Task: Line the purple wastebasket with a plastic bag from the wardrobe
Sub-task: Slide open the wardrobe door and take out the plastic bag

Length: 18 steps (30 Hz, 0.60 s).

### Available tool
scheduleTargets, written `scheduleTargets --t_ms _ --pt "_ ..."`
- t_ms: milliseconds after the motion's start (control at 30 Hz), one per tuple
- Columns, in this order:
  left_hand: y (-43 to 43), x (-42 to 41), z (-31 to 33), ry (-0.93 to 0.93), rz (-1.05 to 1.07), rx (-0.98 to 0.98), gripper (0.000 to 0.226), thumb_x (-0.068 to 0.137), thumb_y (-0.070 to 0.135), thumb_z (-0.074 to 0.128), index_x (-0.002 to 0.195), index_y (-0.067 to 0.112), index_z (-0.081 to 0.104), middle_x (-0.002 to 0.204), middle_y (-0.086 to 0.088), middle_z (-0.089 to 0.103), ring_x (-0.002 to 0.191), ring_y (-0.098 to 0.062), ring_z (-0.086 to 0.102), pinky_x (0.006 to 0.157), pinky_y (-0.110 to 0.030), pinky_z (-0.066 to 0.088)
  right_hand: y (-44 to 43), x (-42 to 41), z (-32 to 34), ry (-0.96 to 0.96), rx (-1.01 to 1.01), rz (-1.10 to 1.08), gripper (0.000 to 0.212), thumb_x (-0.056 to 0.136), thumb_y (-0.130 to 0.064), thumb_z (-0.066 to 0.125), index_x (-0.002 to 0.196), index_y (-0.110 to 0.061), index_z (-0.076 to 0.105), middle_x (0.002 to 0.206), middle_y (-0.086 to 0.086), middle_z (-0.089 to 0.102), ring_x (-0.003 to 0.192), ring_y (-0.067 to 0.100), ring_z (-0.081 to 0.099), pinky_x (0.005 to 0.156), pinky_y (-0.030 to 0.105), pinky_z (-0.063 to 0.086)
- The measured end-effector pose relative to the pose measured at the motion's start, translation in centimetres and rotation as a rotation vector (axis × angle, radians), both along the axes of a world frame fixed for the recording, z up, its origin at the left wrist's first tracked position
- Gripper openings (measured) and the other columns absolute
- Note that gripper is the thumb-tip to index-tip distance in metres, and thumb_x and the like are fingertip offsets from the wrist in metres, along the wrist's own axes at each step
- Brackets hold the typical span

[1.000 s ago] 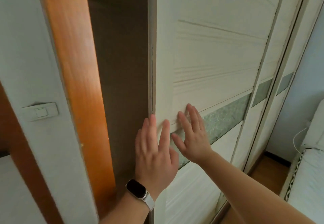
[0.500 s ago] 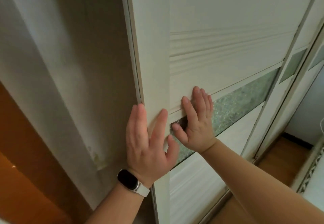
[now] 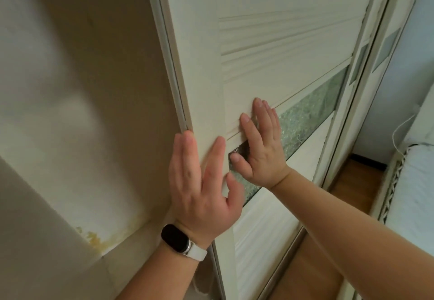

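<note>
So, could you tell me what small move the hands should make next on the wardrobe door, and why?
Probably push the door sideways to the right. Both hands lie flat on it, the left hand at its left edge, the right hand on the textured strip, and no opening into the wardrobe shows yet.

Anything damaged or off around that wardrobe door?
Yes. The wall left of the wardrobe door has a yellowish, flaky stain low down near the corner. It looks like water damage or peeling paint. Both the left hand and right hand lie flat on the door, which looks intact.
</note>
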<state>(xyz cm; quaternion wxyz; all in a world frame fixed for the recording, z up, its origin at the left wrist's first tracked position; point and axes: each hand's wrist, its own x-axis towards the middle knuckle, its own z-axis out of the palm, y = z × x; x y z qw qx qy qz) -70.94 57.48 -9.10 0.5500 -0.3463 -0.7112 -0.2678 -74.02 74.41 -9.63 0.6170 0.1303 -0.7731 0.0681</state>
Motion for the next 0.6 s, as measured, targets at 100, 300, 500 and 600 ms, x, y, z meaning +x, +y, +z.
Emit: scheduleTargets --t_ms 100,300,500,600 --pt "2.6 -1.1 0.2 0.007 -0.001 -0.03 0.064 0.075 0.019 0.063 0.135 0.01 0.045 0.152 -0.016 0.01 0.142 -0.038 0.021 0.115 -0.047 0.023 2.7 -0.8 0.1 -0.019 -0.006 -0.013 0.069 0.095 -0.058 0.027 0.153 -0.023 0.013 0.146 0.026 0.026 0.137 0.044 0.03 0.105 0.064 0.031" --pt "6.6 -3.6 0.8 0.1 -0.005 -0.099 0.062 0.075 0.028 0.065 0.134 0.017 0.049 0.151 -0.013 0.019 0.136 -0.033 0.03 0.106 -0.047 0.032 8.3 -1.9 0.3 -0.054 0.007 -0.053 0.069 0.096 -0.056 0.027 0.153 -0.02 0.013 0.146 0.027 0.026 0.136 0.047 0.032 0.107 0.063 0.031" --pt "11.6 -6.2 0.8 0.11 -0.069 -0.12 0.06 0.076 0.028 0.064 0.133 0.017 0.05 0.151 -0.013 0.02 0.136 -0.034 0.031 0.106 -0.053 0.034 13.6 -3.1 0.7 -0.094 0.037 -0.077 0.069 0.095 -0.055 0.031 0.152 -0.017 0.017 0.147 0.028 0.025 0.137 0.047 0.031 0.107 0.062 0.032" --pt "13.9 -7.0 0.7 0.108 -0.077 -0.114 0.059 0.076 0.029 0.063 0.132 0.018 0.05 0.151 -0.012 0.02 0.136 -0.034 0.03 0.104 -0.055 0.036 16.0 -3.6 0.8 -0.114 0.048 -0.082 0.065 0.095 -0.054 0.033 0.146 -0.015 0.025 0.147 0.027 0.026 0.138 0.046 0.031 0.107 0.062 0.032"
